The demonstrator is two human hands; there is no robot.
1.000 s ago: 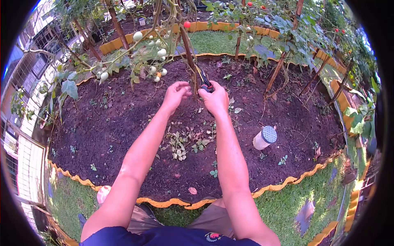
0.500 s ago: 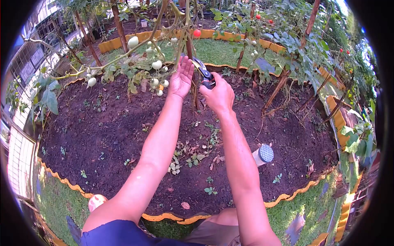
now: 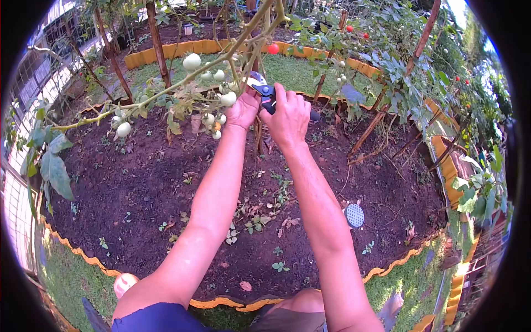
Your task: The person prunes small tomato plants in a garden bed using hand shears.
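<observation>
My right hand (image 3: pixel 289 117) is wrapped round the handles of black pruning shears (image 3: pixel 266 90). Their blades point left, among the stems of a tomato plant (image 3: pixel 251 33) near the top centre. Just left of the blades, my left hand (image 3: pixel 243 110) is raised behind the stems and small fruit; its fingers are partly hidden, and whether they grip anything does not show. Several pale green tomatoes (image 3: pixel 192 61) hang to the left of my hands. One red tomato (image 3: pixel 273 48) hangs above the shears.
Dark soil (image 3: pixel 138 177) lies below, bordered by yellow edging (image 3: pixel 221 302). A cylinder with a perforated grey top (image 3: pixel 354 215) stands by my right forearm. Wooden stakes (image 3: pixel 157 44) and leafy plants (image 3: pixel 392 72) rise behind. A pinkish ball (image 3: pixel 125 283) is at lower left.
The shears have moved left onto the stems, and their blades now lie across my left hand's fingers from this view. The branch with green tomatoes appears nearer and larger.
</observation>
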